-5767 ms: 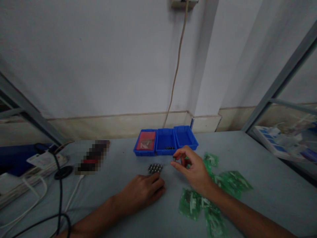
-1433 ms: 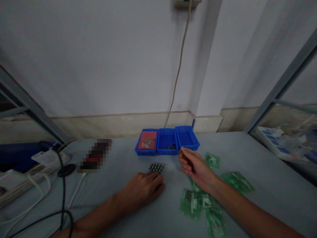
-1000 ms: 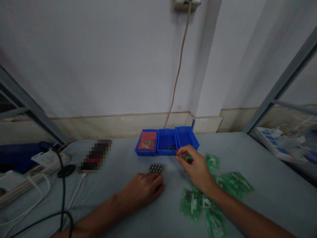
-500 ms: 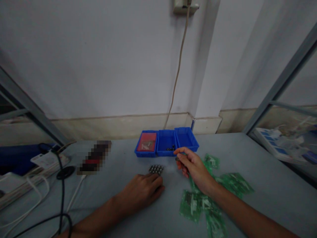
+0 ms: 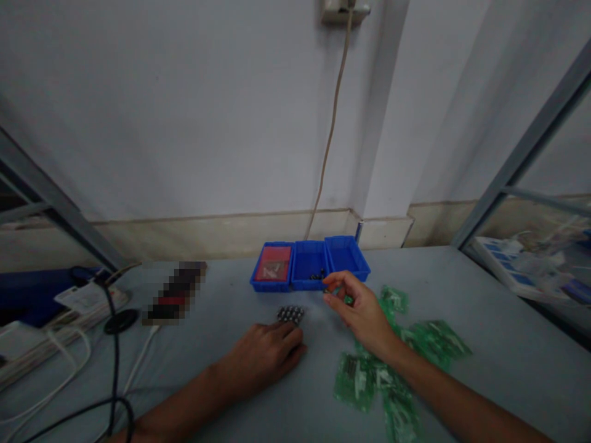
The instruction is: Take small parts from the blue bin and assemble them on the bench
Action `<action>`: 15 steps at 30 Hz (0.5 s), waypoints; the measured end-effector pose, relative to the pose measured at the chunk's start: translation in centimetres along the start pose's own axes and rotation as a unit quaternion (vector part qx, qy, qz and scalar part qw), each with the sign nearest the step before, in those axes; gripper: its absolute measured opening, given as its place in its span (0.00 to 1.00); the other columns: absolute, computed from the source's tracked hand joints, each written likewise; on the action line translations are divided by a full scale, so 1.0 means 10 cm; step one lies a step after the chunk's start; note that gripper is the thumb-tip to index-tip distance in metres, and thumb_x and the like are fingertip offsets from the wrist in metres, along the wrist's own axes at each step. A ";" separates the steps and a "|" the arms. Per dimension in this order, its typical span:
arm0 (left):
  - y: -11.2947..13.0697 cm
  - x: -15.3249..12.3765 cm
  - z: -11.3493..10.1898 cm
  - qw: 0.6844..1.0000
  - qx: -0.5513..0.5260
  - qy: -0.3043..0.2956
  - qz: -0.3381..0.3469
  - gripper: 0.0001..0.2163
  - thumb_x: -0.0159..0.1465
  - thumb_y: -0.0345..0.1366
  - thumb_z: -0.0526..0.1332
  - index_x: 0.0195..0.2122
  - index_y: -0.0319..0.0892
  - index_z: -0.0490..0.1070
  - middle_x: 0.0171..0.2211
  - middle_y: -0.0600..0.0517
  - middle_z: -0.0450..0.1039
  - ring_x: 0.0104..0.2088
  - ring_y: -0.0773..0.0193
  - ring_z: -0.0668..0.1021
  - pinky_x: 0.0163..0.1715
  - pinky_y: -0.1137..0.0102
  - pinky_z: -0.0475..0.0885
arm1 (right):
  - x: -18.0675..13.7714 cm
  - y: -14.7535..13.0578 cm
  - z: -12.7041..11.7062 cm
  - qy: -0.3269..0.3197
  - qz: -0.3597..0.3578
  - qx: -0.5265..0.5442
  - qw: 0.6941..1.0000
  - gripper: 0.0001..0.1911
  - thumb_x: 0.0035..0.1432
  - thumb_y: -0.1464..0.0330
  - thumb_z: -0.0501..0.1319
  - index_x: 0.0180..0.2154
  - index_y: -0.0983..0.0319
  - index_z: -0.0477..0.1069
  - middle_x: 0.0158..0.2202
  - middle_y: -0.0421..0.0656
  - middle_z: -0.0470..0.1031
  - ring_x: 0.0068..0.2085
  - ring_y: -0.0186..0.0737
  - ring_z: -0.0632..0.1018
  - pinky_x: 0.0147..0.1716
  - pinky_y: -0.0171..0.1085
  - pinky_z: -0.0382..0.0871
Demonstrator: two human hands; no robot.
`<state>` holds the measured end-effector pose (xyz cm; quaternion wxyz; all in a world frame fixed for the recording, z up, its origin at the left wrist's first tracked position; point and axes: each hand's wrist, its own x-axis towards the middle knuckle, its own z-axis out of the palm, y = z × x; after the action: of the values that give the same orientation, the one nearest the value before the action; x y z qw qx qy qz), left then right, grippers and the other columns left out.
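On the tabletop, a compact cluster of small shiny round metal parts (image 5: 290, 314) sits just beyond my left hand (image 5: 272, 352). That hand rests palm down with its fingers curled in and close together, knuckles against the cluster's near edge; anything under them is hidden. My right hand (image 5: 353, 307) is raised a little in front of the middle blue bin (image 5: 309, 261). Thumb and forefinger pinch a small dark metal part (image 5: 327, 291), too small to name. A few dark round parts (image 5: 317, 276) lie in the bin's near right corner.
The left blue bin (image 5: 258, 271) holds a red sheet and a clear bag; a third blue bin (image 5: 346, 255) stands at right. Green plastic packets (image 5: 355, 378) lie around my right forearm. Black cables (image 5: 116, 344), a power strip (image 5: 28, 354) and a pixelated object (image 5: 178, 295) are left.
My right hand has shifted slightly up and left, toward the middle bin, and its pinching fingers have turned. My left hand and the metal cluster stay in place.
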<state>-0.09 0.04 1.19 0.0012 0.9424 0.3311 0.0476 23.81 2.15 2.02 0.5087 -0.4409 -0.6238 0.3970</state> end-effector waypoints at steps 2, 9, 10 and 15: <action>0.00 0.00 0.00 1.000 -0.001 0.001 0.002 0.06 0.75 0.36 0.57 0.40 0.42 0.69 0.38 0.51 0.77 0.32 0.61 0.80 0.31 0.69 0.74 | -0.02 0.00 0.00 0.013 -0.045 -0.054 0.997 0.07 0.64 0.65 0.66 0.44 0.57 0.75 0.41 0.42 0.73 0.31 0.37 0.71 0.29 0.35 0.66; -0.01 0.01 0.03 1.000 -0.002 0.010 0.001 0.06 0.74 0.36 0.58 0.39 0.42 0.68 0.37 0.51 0.77 0.32 0.62 0.80 0.31 0.70 0.73 | -0.07 0.03 0.02 0.029 -0.114 -0.155 0.981 0.07 0.62 0.68 0.69 0.40 0.57 0.71 0.36 0.39 0.70 0.31 0.37 0.69 0.31 0.36 0.64; -0.01 0.01 0.04 1.000 -0.003 0.011 0.001 0.06 0.74 0.36 0.58 0.39 0.42 0.68 0.37 0.51 0.77 0.32 0.61 0.80 0.31 0.70 0.73 | -0.07 0.03 0.02 0.032 -0.110 -0.157 0.981 0.08 0.62 0.68 0.69 0.39 0.57 0.71 0.36 0.39 0.70 0.31 0.37 0.69 0.31 0.36 0.64; -0.01 0.01 0.03 1.000 -0.003 0.011 0.005 0.06 0.75 0.36 0.57 0.39 0.42 0.68 0.37 0.51 0.77 0.32 0.61 0.80 0.31 0.69 0.73 | -0.06 -0.01 0.01 0.031 -0.085 -0.128 0.988 0.06 0.63 0.68 0.67 0.40 0.57 0.71 0.37 0.39 0.71 0.34 0.38 0.71 0.32 0.36 0.66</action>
<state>-0.03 0.15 0.91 0.0004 0.9436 0.3258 0.0594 23.77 1.54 1.91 0.4990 -0.4604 -0.6885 0.2550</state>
